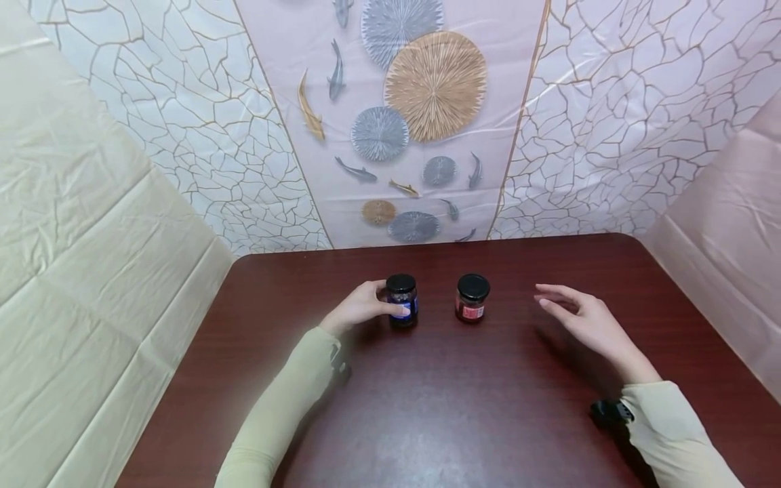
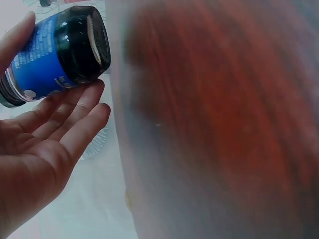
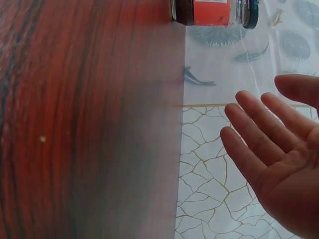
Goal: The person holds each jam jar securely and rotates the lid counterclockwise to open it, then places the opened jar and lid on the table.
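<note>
A glass jar (image 1: 402,300) with a black lid, blue label and dark contents is held between the thumb and fingers of my left hand (image 1: 361,304). In the left wrist view the thumb lies along one side of this blue-labelled jar (image 2: 42,57) and fingertips meet the other; its base faces toward the table. To its right, a red-labelled jar (image 1: 472,298) with a black lid stands upright on the table. My right hand (image 1: 588,322) hovers farther right, apart from that jar, holding nothing. Its fingers (image 3: 256,127) are loosely extended in the right wrist view.
The dark reddish-brown table (image 1: 421,400) has a rounded far edge. Behind it hangs a patterned sheet (image 1: 525,196) with fish and round motifs. Pale cloth (image 1: 91,271) closes off the left side, and more cloth (image 1: 726,224) the right. A dark band (image 1: 612,412) sits at the right wrist.
</note>
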`<state>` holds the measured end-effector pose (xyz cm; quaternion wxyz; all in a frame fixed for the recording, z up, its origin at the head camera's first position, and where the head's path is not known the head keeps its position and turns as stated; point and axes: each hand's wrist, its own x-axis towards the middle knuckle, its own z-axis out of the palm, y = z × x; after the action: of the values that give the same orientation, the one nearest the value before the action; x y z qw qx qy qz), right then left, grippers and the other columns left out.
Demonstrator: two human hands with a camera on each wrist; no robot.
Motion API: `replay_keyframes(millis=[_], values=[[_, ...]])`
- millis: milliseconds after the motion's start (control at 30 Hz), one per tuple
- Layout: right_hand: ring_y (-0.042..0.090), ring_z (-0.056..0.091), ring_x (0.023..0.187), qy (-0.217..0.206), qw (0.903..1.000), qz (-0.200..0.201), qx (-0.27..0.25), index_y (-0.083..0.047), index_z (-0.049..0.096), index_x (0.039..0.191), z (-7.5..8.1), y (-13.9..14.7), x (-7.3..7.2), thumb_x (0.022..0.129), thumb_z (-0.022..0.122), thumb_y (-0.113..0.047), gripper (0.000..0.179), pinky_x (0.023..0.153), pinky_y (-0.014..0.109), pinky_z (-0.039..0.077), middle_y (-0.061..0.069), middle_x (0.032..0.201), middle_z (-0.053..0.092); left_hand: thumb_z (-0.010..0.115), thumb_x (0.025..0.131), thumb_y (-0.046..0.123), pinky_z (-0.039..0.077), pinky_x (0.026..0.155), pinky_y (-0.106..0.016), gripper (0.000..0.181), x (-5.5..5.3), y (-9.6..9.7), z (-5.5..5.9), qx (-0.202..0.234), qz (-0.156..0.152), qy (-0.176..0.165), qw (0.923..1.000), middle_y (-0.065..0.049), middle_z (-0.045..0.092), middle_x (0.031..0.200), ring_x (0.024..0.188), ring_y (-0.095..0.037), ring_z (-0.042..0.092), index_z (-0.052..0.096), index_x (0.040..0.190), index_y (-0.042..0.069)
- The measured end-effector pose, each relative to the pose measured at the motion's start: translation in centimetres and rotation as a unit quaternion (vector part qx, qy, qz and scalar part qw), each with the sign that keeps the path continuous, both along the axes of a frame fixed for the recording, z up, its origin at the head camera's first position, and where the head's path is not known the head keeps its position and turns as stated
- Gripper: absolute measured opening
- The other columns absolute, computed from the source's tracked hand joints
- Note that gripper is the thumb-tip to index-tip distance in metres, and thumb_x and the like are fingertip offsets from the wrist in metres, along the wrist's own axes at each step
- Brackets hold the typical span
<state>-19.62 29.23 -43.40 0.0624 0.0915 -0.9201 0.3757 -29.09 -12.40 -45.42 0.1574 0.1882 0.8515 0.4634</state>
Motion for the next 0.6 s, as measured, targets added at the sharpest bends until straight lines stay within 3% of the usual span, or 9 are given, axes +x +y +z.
replay_keyframes(millis=[133, 200, 367, 600], values=[[-0.007, 0.061, 0.1, 0.013, 0.9999, -0.001, -0.008, -0.012, 0.063, 0.136, 0.1, 0.1, 0.1, 0.102, 0.061, -0.032, 0.039, 0.08, 0.01, 0.042, 0.007, 0.121, 0.072, 0.087, 0.078, 0.038, 0.048, 0.094, -0.038, 0.061, 0.1, 0.1, 0.5, 0.005, 0.01, 0.001, 0.9999, 0.0, 0.071, 0.11, 0.102, -0.017, 0.064, 0.064, 0.127, 0.009], [-0.014, 0.057, 0.098, 0.015, 0.9998, 0.001, -0.012, -0.012, 0.063, 0.136, 0.1, 0.1, 0.1, 0.102, 0.061, -0.031, 0.039, 0.079, 0.01, 0.042, 0.008, 0.12, 0.072, 0.087, 0.078, 0.038, 0.049, 0.091, -0.037, 0.061, 0.1, 0.1, 0.8, 0.009, 0.02, 0.005, 0.9997, -0.001, 0.071, 0.11, 0.099, -0.018, 0.064, 0.065, 0.126, 0.008], [-0.013, 0.058, 0.099, 0.011, 0.9999, 0.002, -0.004, -0.012, 0.063, 0.136, 0.0, 0.2, 0.2, 0.103, 0.06, -0.032, 0.039, 0.08, 0.011, 0.043, 0.007, 0.119, 0.072, 0.088, 0.077, 0.039, 0.05, 0.086, -0.036, 0.06, 0.2, 0.3, 1.8, 0.016, 0.047, 0.014, 0.9987, -0.002, 0.072, 0.106, 0.093, -0.018, 0.066, 0.065, 0.123, 0.008], [-0.016, 0.055, 0.098, 0.014, 0.9999, 0.005, -0.008, -0.012, 0.063, 0.136, -0.1, 0.3, 0.4, 0.102, 0.062, -0.029, 0.038, 0.08, 0.009, 0.041, 0.008, 0.118, 0.073, 0.087, 0.074, 0.046, 0.05, 0.084, -0.037, 0.061, -0.1, -0.2, 3.7, -0.01, 0.056, 0.06, 0.9966, 0.0, 0.072, 0.101, 0.092, -0.017, 0.067, 0.066, 0.119, 0.01]])
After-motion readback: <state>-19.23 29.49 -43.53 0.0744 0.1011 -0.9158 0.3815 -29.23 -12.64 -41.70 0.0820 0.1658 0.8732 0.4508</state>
